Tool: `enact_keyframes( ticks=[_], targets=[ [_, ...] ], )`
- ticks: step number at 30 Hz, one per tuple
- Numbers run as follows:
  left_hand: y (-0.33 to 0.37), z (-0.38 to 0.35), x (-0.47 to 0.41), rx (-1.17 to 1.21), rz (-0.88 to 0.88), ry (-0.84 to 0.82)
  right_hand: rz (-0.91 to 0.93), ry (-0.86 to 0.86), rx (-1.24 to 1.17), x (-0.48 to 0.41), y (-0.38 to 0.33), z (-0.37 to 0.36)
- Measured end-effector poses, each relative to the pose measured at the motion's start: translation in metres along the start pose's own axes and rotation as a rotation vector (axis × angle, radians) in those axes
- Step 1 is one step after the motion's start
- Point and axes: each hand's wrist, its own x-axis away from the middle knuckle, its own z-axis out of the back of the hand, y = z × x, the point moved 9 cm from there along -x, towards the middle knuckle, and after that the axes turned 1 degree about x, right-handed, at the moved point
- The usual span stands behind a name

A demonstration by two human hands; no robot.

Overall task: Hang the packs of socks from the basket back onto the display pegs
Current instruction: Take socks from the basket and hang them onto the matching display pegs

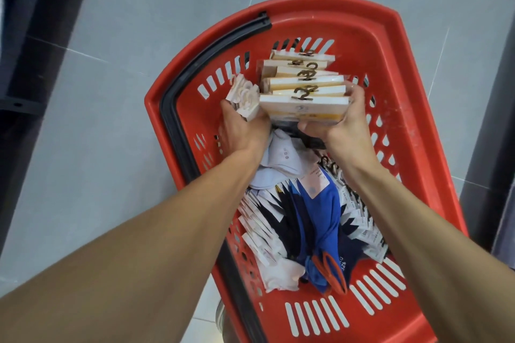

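Sock packs are mostly still piled in the red slotted plastic basket on the grey tiled floor, blue, navy and white ones jumbled toward the near end. Right hand is clamped round a stack of cream card-sleeved packs, hooks up, probably so they slide straight onto pegs. Left hand grips a smaller pale bunch just beside it, above the basket.

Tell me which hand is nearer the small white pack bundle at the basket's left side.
Left. The left hand grips that white bundle directly; the right hand is apart from it, holding the yellow-edged stack.
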Motion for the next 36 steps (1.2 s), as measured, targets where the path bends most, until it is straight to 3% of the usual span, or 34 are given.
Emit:
enact_keyframes(
  ticks=[7, 12, 20, 23, 27, 34, 36],
  targets=[
    [0.020, 0.034, 0.039, 0.218, -0.060, 0.053, 0.032, -0.082, -0.005, 0.013, -0.026, 0.004],
    [0.028, 0.047, 0.066, 0.266, -0.088, -0.019, 0.078, -0.134, -0.092, 0.043, -0.051, 0.021],
    [0.052, 0.059, 0.080, 0.437, -0.056, -0.206, 0.088, 0.069, -0.069, 0.070, -0.097, 0.070],
    [0.067, 0.070, 0.089, 0.554, -0.034, -0.271, 0.104, 0.068, -0.036, 0.079, -0.121, 0.082],
    [0.101, 0.097, 0.112, 0.638, 0.004, -0.325, 0.168, 0.019, 0.013, 0.096, -0.176, 0.092],
    [0.180, 0.181, 0.193, 0.775, 0.121, -0.455, 0.152, -0.121, -0.272, 0.128, -0.294, 0.109],
    [0.207, 0.221, 0.224, 0.845, 0.093, -0.401, 0.099, -0.169, -0.326, 0.145, -0.331, 0.112]
  ],
)
